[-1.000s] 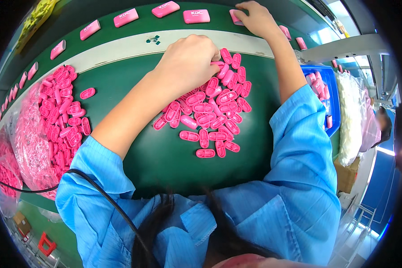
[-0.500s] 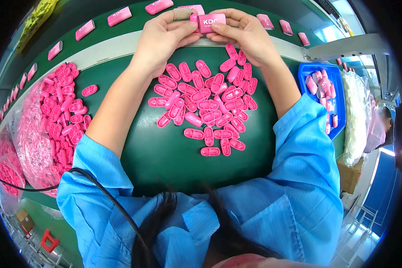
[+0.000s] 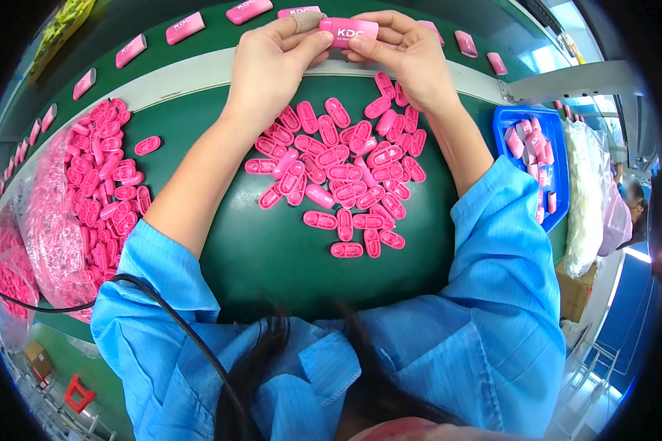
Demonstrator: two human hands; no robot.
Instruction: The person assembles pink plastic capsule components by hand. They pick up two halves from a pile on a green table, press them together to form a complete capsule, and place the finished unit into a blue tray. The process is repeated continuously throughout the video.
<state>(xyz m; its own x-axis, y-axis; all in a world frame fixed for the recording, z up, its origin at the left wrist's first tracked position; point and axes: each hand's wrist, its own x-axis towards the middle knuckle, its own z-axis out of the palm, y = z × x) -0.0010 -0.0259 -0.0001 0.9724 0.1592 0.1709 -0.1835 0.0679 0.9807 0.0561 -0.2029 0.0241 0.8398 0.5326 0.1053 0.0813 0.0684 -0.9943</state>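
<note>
Both my hands hold one pink flattened casing (image 3: 351,32) up over the pale rail at the far edge of the table. My right hand (image 3: 408,51) pinches its right end between thumb and fingers. At the left end, my left hand (image 3: 276,59) presses a pink end cap (image 3: 326,25) against the casing; a tan wrap covers one finger. The cap's fit is partly hidden by my fingertips. Below my hands, many loose pink oval caps (image 3: 344,173) lie spread on the green table (image 3: 272,272), most with their hollow side up.
More pink caps (image 3: 99,198) spill from a clear plastic bag (image 3: 48,213) at the left. Beyond the rail (image 3: 191,84), a row of pink casings (image 3: 185,28) lies on a green belt. A blue tray (image 3: 559,147) of casings stands at the right, beside a white bag (image 3: 585,198).
The end cap has come against the casing's left end, closing the gap between them. My left hand has shifted slightly right. The casings on the belt have moved left.
</note>
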